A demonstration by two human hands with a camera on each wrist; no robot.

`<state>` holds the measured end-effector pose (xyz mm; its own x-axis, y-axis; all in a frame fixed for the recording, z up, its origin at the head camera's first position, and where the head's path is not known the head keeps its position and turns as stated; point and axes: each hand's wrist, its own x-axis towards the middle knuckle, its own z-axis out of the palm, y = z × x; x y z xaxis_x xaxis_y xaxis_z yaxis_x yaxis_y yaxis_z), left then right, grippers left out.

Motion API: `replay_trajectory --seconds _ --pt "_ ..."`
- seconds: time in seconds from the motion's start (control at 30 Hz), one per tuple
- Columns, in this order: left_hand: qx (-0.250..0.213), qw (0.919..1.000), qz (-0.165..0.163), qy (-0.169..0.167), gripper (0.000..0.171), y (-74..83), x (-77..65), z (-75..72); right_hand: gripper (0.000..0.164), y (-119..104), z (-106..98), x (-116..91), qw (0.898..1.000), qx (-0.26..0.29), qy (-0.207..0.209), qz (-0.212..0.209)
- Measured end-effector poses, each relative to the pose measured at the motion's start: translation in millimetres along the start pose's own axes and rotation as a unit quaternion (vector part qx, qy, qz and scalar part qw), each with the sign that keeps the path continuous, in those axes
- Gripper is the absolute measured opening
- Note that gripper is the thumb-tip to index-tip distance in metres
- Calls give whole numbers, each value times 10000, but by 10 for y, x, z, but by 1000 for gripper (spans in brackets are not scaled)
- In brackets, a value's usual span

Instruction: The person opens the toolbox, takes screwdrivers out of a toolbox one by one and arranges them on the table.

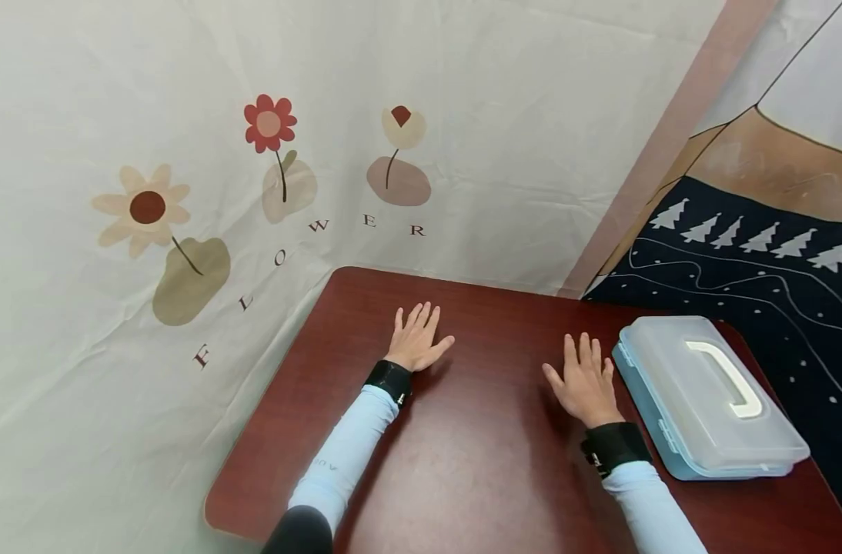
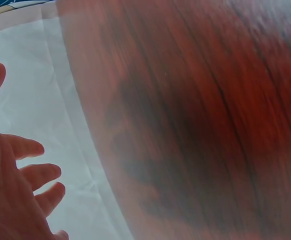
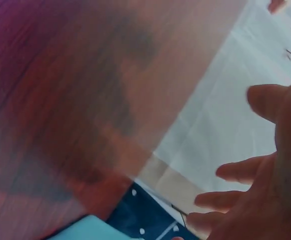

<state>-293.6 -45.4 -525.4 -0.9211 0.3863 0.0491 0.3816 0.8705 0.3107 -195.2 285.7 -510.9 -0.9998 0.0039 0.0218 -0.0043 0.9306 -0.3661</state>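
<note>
Two hands in view, both spread: the left hand [image 1: 416, 342] and the right hand [image 1: 587, 383] each show four fingers and one thumb, extended and apart, over one reddish-brown wood-grain table [image 1: 476, 462]. Both wrist views show hand shadows on the tabletop, set off from the hands. Two black wristbands [image 1: 613, 446], one per wrist; two light-blue sleeves [image 1: 352, 438], one per arm. One storage box [image 1: 680, 400], light-blue base, translucent lid, stands on the table just to the right of the right hand, well apart from the left; lid on, one white carrying handle [image 1: 729, 377] on top. Behind the table, one white cloth backdrop [image 1: 504, 154] bears three printed flowers [image 1: 268, 123] and six letters [image 1: 369, 221], reading F-L-O-W-E-R. At far right, one printed navy panel [image 1: 733, 269]: six whole white trees [image 1: 759, 237], plus one cut off by the frame edge.
</note>
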Motion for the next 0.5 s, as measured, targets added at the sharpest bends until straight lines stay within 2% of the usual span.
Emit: replay_trajectory --seconds 0.13,0.27,0.33,0.43,0.5 --pt "-88 9999 50 -90 83 84 26 10 81 157 -222 -98 9998 103 148 -44" --pt "-594 9981 150 -77 79 249 99 33 78 475 -597 -240 9982 239 537 -92" --pt "-869 9959 252 -13 75 358 134 43 76 670 -798 -348 9969 288 726 16" --pt "-1156 9918 533 79 67 563 175 53 77 1003 -1098 -553 9953 194 876 359" --pt "-1333 9876 823 84 61 724 191 65 78 1236 -1258 -707 9920 89 859 919"
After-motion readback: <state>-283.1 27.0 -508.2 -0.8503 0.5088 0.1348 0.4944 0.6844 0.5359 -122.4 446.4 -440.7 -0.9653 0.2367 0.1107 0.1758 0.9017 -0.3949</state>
